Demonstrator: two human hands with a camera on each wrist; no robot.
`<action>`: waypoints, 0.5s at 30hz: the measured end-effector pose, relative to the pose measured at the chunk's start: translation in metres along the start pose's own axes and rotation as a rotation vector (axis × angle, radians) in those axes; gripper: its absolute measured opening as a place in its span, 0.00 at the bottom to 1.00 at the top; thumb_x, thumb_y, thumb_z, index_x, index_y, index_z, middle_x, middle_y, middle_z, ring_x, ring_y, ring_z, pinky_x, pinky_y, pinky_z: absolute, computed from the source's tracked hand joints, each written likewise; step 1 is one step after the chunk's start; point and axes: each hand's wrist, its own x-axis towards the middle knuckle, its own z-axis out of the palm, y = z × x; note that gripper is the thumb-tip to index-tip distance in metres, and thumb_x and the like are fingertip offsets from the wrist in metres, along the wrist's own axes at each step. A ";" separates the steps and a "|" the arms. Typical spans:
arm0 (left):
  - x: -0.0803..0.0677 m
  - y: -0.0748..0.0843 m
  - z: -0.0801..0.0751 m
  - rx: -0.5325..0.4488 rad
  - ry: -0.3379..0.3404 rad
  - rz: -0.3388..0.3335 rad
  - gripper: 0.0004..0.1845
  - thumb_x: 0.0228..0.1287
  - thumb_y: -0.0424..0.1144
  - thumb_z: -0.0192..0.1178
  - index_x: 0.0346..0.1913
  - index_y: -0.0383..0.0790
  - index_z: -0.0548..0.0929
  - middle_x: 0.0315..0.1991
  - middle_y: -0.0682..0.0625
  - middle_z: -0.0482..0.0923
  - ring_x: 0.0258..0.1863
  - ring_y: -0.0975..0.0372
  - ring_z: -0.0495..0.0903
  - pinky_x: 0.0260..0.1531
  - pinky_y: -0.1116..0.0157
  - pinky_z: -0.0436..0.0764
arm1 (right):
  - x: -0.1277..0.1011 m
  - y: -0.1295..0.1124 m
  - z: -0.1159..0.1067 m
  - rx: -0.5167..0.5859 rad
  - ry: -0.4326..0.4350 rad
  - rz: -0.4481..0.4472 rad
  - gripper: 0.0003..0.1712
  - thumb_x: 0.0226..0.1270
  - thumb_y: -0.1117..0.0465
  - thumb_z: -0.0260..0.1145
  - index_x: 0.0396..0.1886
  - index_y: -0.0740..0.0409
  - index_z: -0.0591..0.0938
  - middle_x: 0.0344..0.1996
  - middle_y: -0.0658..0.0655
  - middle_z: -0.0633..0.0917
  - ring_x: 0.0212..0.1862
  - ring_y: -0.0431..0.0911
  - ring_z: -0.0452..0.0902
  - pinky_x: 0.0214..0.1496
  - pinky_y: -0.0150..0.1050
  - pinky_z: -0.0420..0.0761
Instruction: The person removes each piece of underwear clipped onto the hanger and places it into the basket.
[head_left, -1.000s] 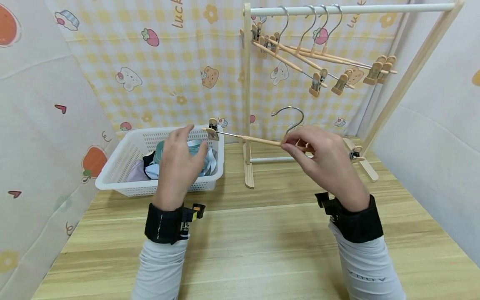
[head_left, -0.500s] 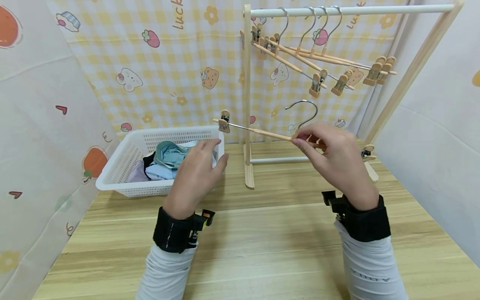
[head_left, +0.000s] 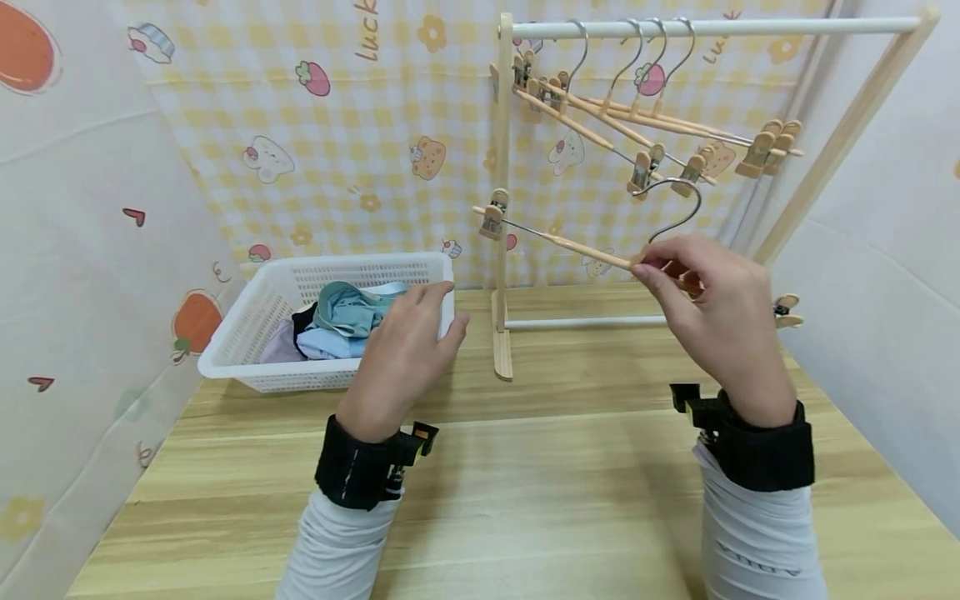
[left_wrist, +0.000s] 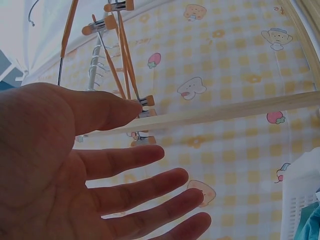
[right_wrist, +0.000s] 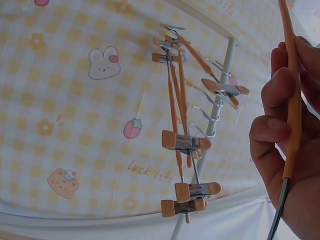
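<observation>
A clip hanger [head_left: 588,252] with a tan bar, a metal hook and a clip at each end is pinched near its middle by my right hand [head_left: 720,308]. Its hook points up in front of the rack, and its left clip hangs before the rack's left post. In the right wrist view the fingers curl round the hanger's bar [right_wrist: 293,115]. My left hand [head_left: 401,350] hovers over the front right of the white basket [head_left: 258,371]. In the left wrist view the left hand's fingers [left_wrist: 145,197] are spread and nearly straight, with nothing in them.
Several clip hangers [head_left: 637,117] hang from the white rail [head_left: 720,27] of a wooden rack, at the back right. Folded cloth [head_left: 348,312] in teal, pale blue and lilac lies in the basket. A wooden table [head_left: 540,475] spreads out in front.
The right hand has carried the hanger up and to the right. My left hand has moved right, away from the hanger's left clip, towards the basket's right side.
</observation>
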 end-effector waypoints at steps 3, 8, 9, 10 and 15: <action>0.000 0.001 0.002 0.003 0.000 0.010 0.29 0.84 0.47 0.59 0.78 0.36 0.73 0.75 0.36 0.73 0.74 0.42 0.73 0.67 0.40 0.80 | 0.001 0.003 -0.006 -0.006 0.021 0.014 0.05 0.72 0.67 0.75 0.44 0.64 0.90 0.32 0.59 0.90 0.34 0.22 0.69 0.37 0.21 0.66; -0.001 0.002 0.004 0.005 0.018 0.020 0.28 0.83 0.46 0.59 0.78 0.37 0.73 0.74 0.37 0.74 0.72 0.42 0.75 0.64 0.39 0.81 | 0.009 0.008 -0.021 -0.047 0.062 0.048 0.06 0.73 0.67 0.75 0.45 0.67 0.90 0.34 0.62 0.90 0.36 0.16 0.70 0.40 0.16 0.68; 0.000 0.002 0.004 0.004 0.020 0.023 0.28 0.83 0.46 0.59 0.78 0.37 0.73 0.74 0.37 0.74 0.72 0.42 0.75 0.63 0.39 0.82 | 0.011 0.009 -0.024 -0.059 0.072 0.056 0.06 0.73 0.67 0.74 0.45 0.67 0.91 0.35 0.62 0.90 0.37 0.15 0.69 0.41 0.15 0.68; 0.000 0.002 0.005 0.003 0.021 0.023 0.29 0.83 0.46 0.59 0.78 0.38 0.73 0.74 0.37 0.74 0.71 0.43 0.75 0.63 0.39 0.82 | 0.013 0.010 -0.028 -0.071 0.081 0.063 0.07 0.73 0.67 0.74 0.45 0.68 0.91 0.35 0.63 0.90 0.37 0.14 0.69 0.41 0.14 0.68; 0.000 0.001 0.006 0.009 0.018 0.023 0.29 0.84 0.47 0.59 0.79 0.38 0.73 0.73 0.38 0.75 0.71 0.43 0.76 0.62 0.39 0.82 | 0.028 0.019 -0.047 -0.140 0.116 0.089 0.10 0.76 0.64 0.73 0.46 0.70 0.90 0.37 0.64 0.89 0.37 0.11 0.67 0.42 0.14 0.67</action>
